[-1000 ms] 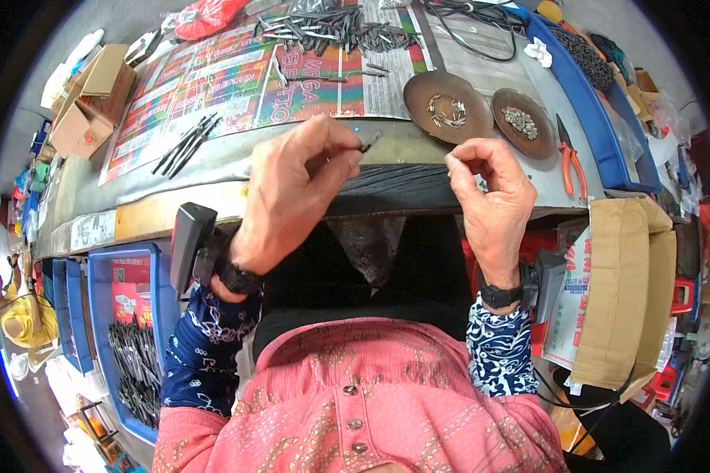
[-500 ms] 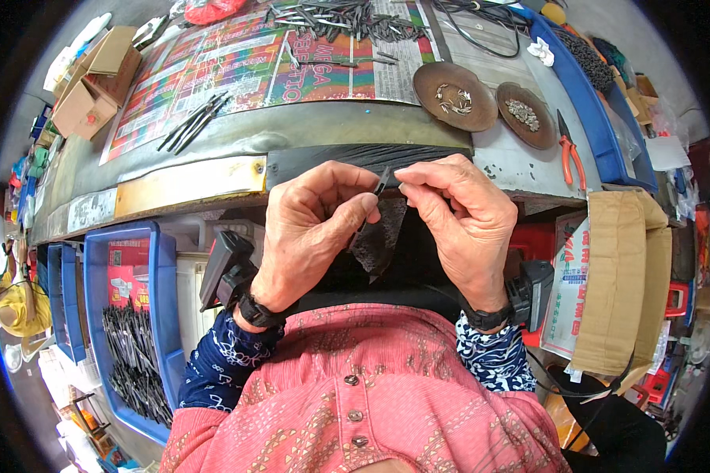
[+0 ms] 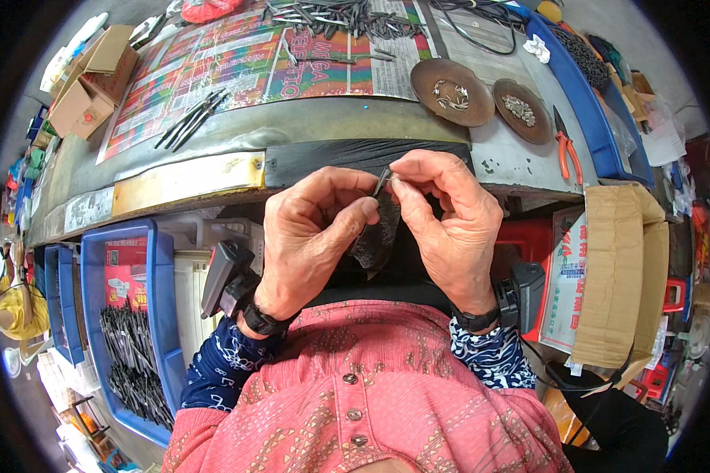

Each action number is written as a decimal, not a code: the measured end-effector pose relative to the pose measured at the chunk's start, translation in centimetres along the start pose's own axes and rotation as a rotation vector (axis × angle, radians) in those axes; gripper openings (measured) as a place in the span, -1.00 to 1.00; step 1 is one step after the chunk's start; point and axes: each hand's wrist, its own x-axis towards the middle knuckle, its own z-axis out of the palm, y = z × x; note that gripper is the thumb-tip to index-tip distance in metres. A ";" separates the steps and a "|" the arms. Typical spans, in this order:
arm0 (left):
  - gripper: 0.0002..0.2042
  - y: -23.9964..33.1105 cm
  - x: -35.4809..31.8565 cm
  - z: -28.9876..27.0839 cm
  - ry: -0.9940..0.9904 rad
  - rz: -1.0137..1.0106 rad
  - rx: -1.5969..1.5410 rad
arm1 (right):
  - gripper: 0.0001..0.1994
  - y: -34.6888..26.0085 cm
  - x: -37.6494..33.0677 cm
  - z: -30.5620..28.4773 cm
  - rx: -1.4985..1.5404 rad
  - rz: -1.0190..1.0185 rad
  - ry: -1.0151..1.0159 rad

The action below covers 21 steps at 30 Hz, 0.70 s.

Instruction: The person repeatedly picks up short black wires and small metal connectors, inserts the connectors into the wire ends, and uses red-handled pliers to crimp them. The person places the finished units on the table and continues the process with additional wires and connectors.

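Between the thumb and fingers of my left hand (image 3: 312, 240) is a slim black strip (image 3: 383, 181), tilted with its tip up. Close beside that tip, my right hand (image 3: 454, 229) is closed in a pinch on a tiny thin silvery piece (image 3: 394, 177), too small to make out fully. The two hands nearly meet in front of the bench edge. Beyond them, on the bench, a brown shallow dish (image 3: 426, 87) holds a few small silvery pieces. A second brown dish (image 3: 538, 132) holds a heap of small metal pieces.
Orange-handled pliers (image 3: 568, 150) lie right of the dishes. Several black strips (image 3: 191, 120) rest on the bench at left, with a pile (image 3: 343, 20) farther back. A blue crate (image 3: 166, 315) of black strips stands at left, a cardboard box (image 3: 619, 276) at right.
My right hand has shifted slightly left and up, bringing its pinched fingertips closer to the black strip's tip. My left hand still holds the strip in nearly the same place.
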 end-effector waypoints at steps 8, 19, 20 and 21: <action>-0.85 -0.7 -0.3 0.3 0.079 0.126 0.178 | -0.81 -0.1 -0.1 0.1 -0.082 -0.020 0.022; -0.80 -1.8 0.0 0.4 0.132 0.388 0.468 | -0.81 0.3 -0.2 -0.1 -0.083 -0.026 0.023; -0.80 -1.8 -0.1 0.4 0.124 0.357 0.429 | -0.80 0.5 -0.1 -0.2 -0.011 0.029 0.010; -0.80 -1.8 -0.2 0.4 0.115 0.325 0.391 | -0.80 0.6 0.0 -0.2 0.062 0.083 -0.002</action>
